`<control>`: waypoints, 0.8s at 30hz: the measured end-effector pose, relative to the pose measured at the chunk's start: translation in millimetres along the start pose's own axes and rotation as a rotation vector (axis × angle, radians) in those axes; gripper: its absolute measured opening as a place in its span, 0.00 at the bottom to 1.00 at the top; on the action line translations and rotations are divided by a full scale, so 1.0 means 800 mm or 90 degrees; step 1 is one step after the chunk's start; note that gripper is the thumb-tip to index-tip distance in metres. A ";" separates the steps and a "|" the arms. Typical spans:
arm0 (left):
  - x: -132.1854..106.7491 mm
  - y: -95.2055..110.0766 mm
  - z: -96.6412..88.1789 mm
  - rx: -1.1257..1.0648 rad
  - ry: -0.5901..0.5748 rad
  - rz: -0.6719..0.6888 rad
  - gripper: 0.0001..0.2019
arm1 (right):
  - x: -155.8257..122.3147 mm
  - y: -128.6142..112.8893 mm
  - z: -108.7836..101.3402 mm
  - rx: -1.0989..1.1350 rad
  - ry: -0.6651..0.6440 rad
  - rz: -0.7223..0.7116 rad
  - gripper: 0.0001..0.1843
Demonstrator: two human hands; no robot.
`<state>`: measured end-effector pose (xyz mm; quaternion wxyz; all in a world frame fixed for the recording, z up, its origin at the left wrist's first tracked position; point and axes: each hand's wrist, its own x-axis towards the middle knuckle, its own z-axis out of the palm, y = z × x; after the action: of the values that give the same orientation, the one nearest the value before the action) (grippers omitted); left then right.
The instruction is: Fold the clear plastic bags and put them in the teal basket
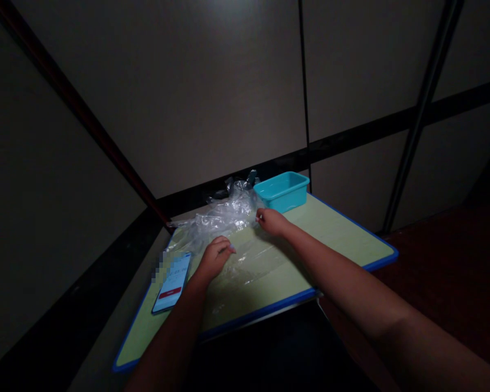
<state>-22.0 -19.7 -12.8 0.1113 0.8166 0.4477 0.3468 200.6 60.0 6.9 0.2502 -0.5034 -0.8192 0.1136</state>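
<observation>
A thin, clear plastic bag lies spread over the table in front of me, its outline hard to make out. At its left side my left hand is closed, thumb and fingers pinched on the film. My right hand reaches farther in, also pinched, at the far part of the film. Just beyond both hands is a crumpled heap of clear plastic bags. A turquoise plastic basket stands behind my right hand, touching or close to the heap.
A phone with a lit screen lies left of my left forearm. The small yellow-green table has a blue edge. Pale panels with dark strips rise right behind it. Dark reddish floor shows at the right.
</observation>
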 end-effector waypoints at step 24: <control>0.001 0.009 -0.005 -0.723 -0.150 -0.399 0.18 | -0.003 -0.013 0.027 0.465 -0.261 0.127 0.05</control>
<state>-19.6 -23.8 -6.2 0.6685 0.4947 0.3966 0.3888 182.0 54.3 -7.5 0.2317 -0.4251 -0.7053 0.5178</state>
